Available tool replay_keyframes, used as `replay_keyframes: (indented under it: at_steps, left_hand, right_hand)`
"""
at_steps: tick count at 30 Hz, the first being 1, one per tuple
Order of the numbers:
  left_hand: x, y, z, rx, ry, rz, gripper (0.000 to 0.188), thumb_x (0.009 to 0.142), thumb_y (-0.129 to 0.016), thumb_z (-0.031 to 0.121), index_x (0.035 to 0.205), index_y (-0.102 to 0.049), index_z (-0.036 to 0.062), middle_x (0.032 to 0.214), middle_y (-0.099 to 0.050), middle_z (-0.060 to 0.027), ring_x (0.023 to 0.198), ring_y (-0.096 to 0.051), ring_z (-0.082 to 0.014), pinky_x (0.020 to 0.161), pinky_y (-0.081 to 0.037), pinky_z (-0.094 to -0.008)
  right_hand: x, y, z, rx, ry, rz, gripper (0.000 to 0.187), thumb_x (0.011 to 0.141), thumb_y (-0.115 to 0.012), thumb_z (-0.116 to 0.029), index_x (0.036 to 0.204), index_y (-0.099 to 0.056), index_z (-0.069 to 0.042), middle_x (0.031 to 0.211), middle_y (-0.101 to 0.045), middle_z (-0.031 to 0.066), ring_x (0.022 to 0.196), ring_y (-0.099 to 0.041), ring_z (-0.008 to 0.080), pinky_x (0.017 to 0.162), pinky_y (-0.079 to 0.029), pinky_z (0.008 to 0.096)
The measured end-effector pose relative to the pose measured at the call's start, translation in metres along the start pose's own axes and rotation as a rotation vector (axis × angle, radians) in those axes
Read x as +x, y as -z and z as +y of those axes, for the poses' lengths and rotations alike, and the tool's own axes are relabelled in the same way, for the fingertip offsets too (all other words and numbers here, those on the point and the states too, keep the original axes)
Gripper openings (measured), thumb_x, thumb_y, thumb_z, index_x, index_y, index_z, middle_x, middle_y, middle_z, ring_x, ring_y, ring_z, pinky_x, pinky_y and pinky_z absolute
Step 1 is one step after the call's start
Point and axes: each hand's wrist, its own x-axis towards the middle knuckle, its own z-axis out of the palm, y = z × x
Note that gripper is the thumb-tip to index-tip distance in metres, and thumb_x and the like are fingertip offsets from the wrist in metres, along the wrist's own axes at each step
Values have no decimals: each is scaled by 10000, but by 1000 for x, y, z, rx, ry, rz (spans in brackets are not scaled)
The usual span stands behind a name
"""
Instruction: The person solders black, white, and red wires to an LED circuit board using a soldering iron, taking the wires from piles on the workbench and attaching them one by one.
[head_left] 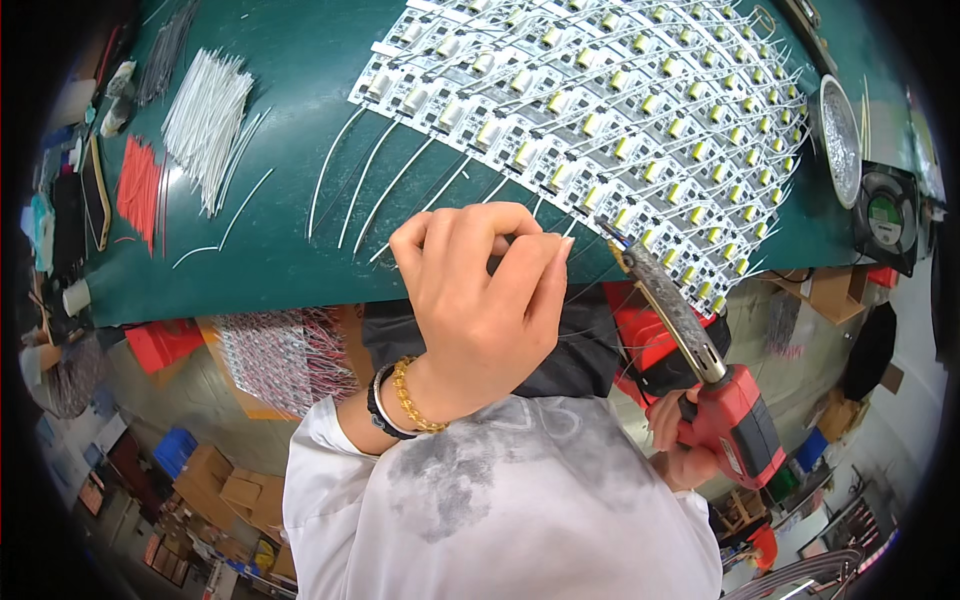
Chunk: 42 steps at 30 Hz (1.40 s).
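A large panel of small white circuit boards (520, 150) with yellow-and-white components lies on the green table, rows of white wires standing off it. Along its near edge several white wires (385, 190) hang toward me. My left hand (480, 300) is closed just in front of that edge, thumb and fingertips pinching a thin white wire whose end reaches the boards. A red and black soldering gun (740, 430) is gripped in my right hand (680, 450), finger near its trigger. Its long metal barrel points up and left, with the tip at the panel's near edge, right of my left fingertips.
Bundles of white wires (208, 120), red wires (138, 190) and dark wires (168, 50) lie at the left of the green table (290, 270). A round dish (840, 140) and a black fan (886, 220) stand at the right. Below the table edge lies another wired panel (280, 355).
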Motion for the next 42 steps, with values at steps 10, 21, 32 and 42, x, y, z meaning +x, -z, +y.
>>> replay_keyframes:
  at_steps: [10, 21, 32, 42]
  left_hand:
    - [3, 5, 0, 5, -2, -25, 167, 677, -766, 7, 765, -645, 82, 781, -569, -2, 678, -508, -167, 757, -341, -329]
    - [6, 2, 0, -6, 0, -42, 158, 678, -763, 5, 750, -644, 81, 778, -560, 2, 668, -504, -164, 747, -340, -332]
    - [10, 18, -7, -89, -21, -50, 163, 676, -763, 31, 775, -648, 91, 799, -584, -16, 716, -536, -197, 738, -370, -343]
    - [16, 131, -99, 648, -74, -52, 152, 707, -701, -7, 834, -626, 32, 794, -603, -79, 744, -573, -272, 682, -441, -369]
  right_hand:
    - [-26, 61, 84, 204, 830, -499, 224, 604, -618, -32, 795, -543, 58, 740, -569, 87, 573, -538, 178, 536, -474, 294]
    - [4, 21, 3, 202, -10, -252, 196, 656, -603, -41, 832, -545, 23, 705, -535, 53, 514, -500, 191, 515, -444, 302]
    - [20, -12, 16, 307, 66, -95, 286, 844, -605, -199, 994, -554, 39, 605, -494, 21, 501, -489, 172, 516, -424, 293]
    - [4, -2, 23, 394, 101, -92, 365, 867, -605, -267, 1051, -539, 42, 598, -488, 17, 494, -480, 164, 508, -415, 294]
